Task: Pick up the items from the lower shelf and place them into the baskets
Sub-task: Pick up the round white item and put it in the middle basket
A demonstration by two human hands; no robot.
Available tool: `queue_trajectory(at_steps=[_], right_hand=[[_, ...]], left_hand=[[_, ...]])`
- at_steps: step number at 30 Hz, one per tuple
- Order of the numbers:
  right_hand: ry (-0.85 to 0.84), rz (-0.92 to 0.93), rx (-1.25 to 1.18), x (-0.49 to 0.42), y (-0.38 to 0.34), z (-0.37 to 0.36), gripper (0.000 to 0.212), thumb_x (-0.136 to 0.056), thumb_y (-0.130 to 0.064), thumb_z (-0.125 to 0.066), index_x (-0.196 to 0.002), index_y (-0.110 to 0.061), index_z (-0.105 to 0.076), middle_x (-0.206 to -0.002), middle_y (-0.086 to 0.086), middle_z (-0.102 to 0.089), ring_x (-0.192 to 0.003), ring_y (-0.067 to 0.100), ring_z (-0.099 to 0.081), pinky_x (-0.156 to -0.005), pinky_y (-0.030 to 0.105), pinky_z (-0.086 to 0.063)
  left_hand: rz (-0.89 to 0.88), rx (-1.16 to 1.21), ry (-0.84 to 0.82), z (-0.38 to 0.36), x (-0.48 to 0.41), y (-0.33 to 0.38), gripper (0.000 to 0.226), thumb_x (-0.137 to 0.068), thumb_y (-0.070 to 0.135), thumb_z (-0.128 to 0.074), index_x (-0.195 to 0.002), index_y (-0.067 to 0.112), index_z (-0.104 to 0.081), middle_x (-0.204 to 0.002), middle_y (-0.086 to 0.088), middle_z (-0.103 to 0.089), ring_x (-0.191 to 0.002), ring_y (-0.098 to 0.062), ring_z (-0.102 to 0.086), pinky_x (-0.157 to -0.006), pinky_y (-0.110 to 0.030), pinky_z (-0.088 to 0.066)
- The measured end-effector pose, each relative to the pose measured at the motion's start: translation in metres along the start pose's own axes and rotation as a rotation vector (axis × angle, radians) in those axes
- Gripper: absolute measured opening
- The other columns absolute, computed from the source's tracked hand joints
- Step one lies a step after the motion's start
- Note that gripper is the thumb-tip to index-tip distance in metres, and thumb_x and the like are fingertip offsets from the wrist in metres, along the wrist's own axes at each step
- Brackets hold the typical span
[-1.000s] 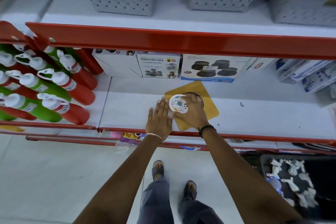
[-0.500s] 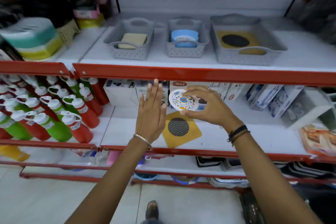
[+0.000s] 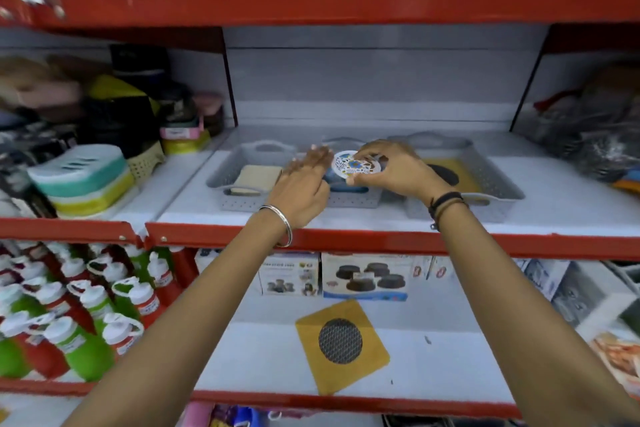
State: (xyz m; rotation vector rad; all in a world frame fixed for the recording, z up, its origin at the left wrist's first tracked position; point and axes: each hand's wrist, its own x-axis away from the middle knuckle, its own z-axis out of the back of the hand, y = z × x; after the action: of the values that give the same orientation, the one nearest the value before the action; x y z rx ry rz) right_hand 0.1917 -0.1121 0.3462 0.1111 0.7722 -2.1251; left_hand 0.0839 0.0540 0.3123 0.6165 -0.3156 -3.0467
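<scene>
My right hand (image 3: 398,170) holds a small round white disc with a blue floral print (image 3: 355,164) above the middle grey basket (image 3: 353,199), which has blue items in it. My left hand (image 3: 304,184) is flat with fingers apart, just left of the disc, over the gap between the left grey basket (image 3: 221,184) and the middle one. The left basket has a beige pad (image 3: 259,177). The right, larger grey basket (image 3: 502,189) has a yellow mat with a dark round mesh. A similar yellow square mat (image 3: 341,345) lies on the lower shelf.
Red and green bottles (image 3: 69,315) lie at the lower shelf's left. Boxes (image 3: 363,276) stand at its back. A striped plastic container (image 3: 81,180) sits left of the baskets. Red shelf edges (image 3: 381,239) run across above and below. Packaged goods crowd the right side.
Both hands rose from the lower shelf to the basket shelf, the right carrying the floral disc. The camera tilted up, and the yellow mat stayed on the lower shelf.
</scene>
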Motion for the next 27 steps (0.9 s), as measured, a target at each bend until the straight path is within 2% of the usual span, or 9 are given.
queue_trajectory(at_steps=[6, 10, 13, 16, 18, 20, 22, 24, 27], right_hand=[[-0.076, -0.036, 0.04, -0.04, 0.027, -0.021, 0.046, -0.068, -0.042, -0.078, -0.106, -0.017, -0.069, -0.115, 0.0, -0.068, -0.104, 0.016, -0.062, -0.087, 0.022, -0.044], [-0.202, -0.051, 0.076, -0.053, 0.042, -0.032, 0.036, -0.078, -0.044, -0.069, -0.099, -0.015, -0.072, -0.115, 0.005, -0.069, -0.103, 0.022, -0.063, -0.094, 0.036, -0.049], [-0.25, -0.076, 0.106, -0.057, 0.048, -0.036, 0.036, -0.083, -0.045, -0.059, -0.09, -0.013, -0.072, -0.103, 0.013, -0.072, -0.092, 0.032, -0.066, -0.086, 0.047, -0.054], [-0.252, -0.059, 0.1, -0.056, 0.045, -0.033, 0.036, -0.086, -0.041, -0.056, -0.096, -0.01, -0.071, -0.108, 0.012, -0.072, -0.096, 0.028, -0.067, -0.088, 0.042, -0.054], [-0.174, -0.028, 0.062, -0.048, 0.035, -0.027, 0.032, -0.088, -0.037, -0.058, -0.109, -0.015, -0.068, -0.122, 0.004, -0.067, -0.108, 0.017, -0.061, -0.095, 0.031, -0.046], [-0.025, 0.032, 0.021, -0.033, 0.022, -0.019, 0.032, -0.087, -0.034, -0.06, -0.114, -0.017, -0.064, -0.125, 0.001, -0.063, -0.113, 0.015, -0.057, -0.099, 0.03, -0.043], [0.118, 0.119, -0.031, -0.011, 0.01, -0.013, 0.03, -0.088, -0.029, -0.061, -0.112, -0.013, -0.064, -0.121, 0.002, -0.063, -0.11, 0.014, -0.057, -0.098, 0.027, -0.043], [0.24, 0.185, -0.071, 0.016, 0.002, -0.012, 0.029, -0.088, -0.026, -0.062, -0.111, -0.009, -0.064, -0.117, 0.003, -0.064, -0.107, 0.012, -0.058, -0.095, 0.023, -0.045], [0.359, 0.201, -0.222, 0.067, 0.001, -0.02, 0.025, -0.088, -0.022, -0.062, -0.11, -0.011, -0.065, -0.11, 0.0, -0.063, -0.099, 0.007, -0.06, -0.089, 0.018, -0.048]], left_hand=[[-0.019, -0.004, -0.186, -0.012, -0.049, -0.023, 0.045, -0.095, 0.014, -0.031, -0.139, 0.015, -0.039, -0.155, -0.005, -0.03, -0.147, -0.018, -0.01, -0.12, -0.041, -0.007], [-0.003, -0.15, -0.336, -0.023, -0.07, -0.03, 0.045, -0.096, 0.02, -0.024, -0.132, 0.019, -0.051, -0.157, -0.011, -0.022, -0.147, -0.02, -0.009, -0.121, -0.042, -0.001], [-0.009, -0.209, -0.36, -0.025, -0.074, -0.029, 0.046, -0.095, 0.02, -0.024, -0.126, 0.017, -0.057, -0.155, -0.011, -0.026, -0.147, -0.021, -0.01, -0.12, -0.045, -0.001], [0.006, -0.204, -0.352, -0.024, -0.077, -0.027, 0.044, -0.094, 0.021, -0.026, -0.124, 0.015, -0.058, -0.154, -0.012, -0.031, -0.147, -0.02, -0.011, -0.12, -0.045, -0.002], [0.033, -0.114, -0.262, -0.019, -0.072, -0.022, 0.042, -0.094, 0.022, -0.028, -0.123, 0.016, -0.058, -0.152, -0.009, -0.035, -0.147, -0.015, -0.012, -0.121, -0.041, 0.0], [0.027, 0.007, -0.087, -0.012, -0.061, -0.015, 0.04, -0.093, 0.021, -0.03, -0.124, 0.016, -0.056, -0.146, -0.005, -0.045, -0.145, -0.015, -0.02, -0.121, -0.039, -0.006], [-0.008, 0.149, 0.149, -0.005, -0.044, -0.004, 0.046, -0.086, 0.023, -0.029, -0.12, 0.013, -0.058, -0.135, -0.008, -0.055, -0.136, -0.021, -0.037, -0.117, -0.04, -0.024], [-0.024, 0.339, 0.381, -0.005, -0.017, 0.016, 0.046, -0.082, 0.022, -0.03, -0.114, 0.008, -0.06, -0.123, -0.011, -0.061, -0.121, -0.023, -0.05, -0.107, -0.031, -0.036], [-0.003, 0.491, 0.605, -0.026, 0.036, 0.054, 0.033, -0.085, 0.014, -0.041, -0.112, 0.003, -0.057, -0.117, -0.011, -0.057, -0.113, -0.017, -0.048, -0.102, -0.017, -0.031]])
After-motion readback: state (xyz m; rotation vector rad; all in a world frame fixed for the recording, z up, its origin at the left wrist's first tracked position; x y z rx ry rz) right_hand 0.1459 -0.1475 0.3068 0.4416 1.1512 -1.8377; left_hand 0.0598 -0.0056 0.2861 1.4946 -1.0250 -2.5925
